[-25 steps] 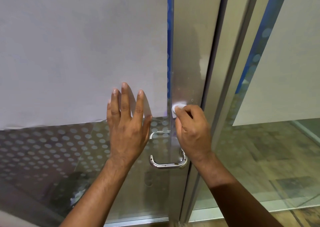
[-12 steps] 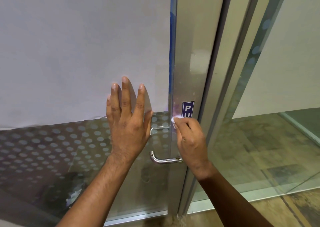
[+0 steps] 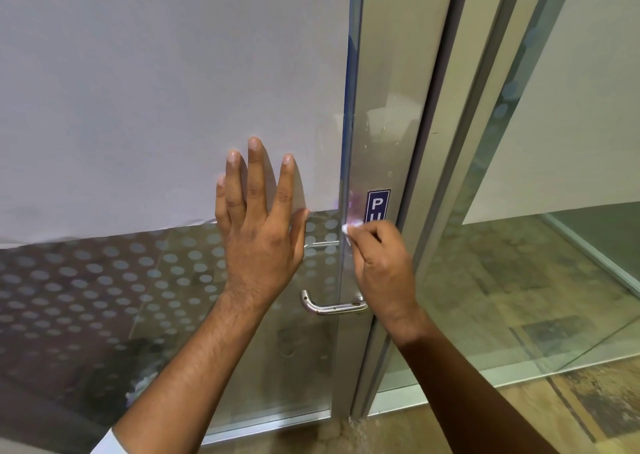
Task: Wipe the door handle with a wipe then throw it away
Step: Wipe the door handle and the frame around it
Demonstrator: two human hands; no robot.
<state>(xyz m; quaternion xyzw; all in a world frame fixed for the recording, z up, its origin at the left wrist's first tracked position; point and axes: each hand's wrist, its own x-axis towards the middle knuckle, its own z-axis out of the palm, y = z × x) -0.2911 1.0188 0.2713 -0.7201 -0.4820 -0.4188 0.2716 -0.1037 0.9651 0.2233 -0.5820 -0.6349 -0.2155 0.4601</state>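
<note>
A curved steel door handle point(image 3: 327, 307) sticks out from the metal stile of a glass door point(image 3: 104, 107). My right hand point(image 3: 382, 273) is closed on a small white wipe point(image 3: 349, 230), of which only a bit shows above my fingers. It presses the wipe against the stile just below a blue sign point(image 3: 377, 205), above the handle's lower arm. My hand hides the handle's right end. My left hand point(image 3: 261, 231) lies flat on the glass to the left of the handle, fingers spread and pointing up.
The door's upper glass is covered by white film, the lower part by a dotted pattern. A metal frame point(image 3: 460, 141) and a second glass panel point(image 3: 554, 245) stand to the right. Tiled floor point(image 3: 519, 415) runs below.
My right hand with the wipe has slid down the stile, uncovering the blue sign. The left hand stays flat on the glass. My view has shifted slightly.
</note>
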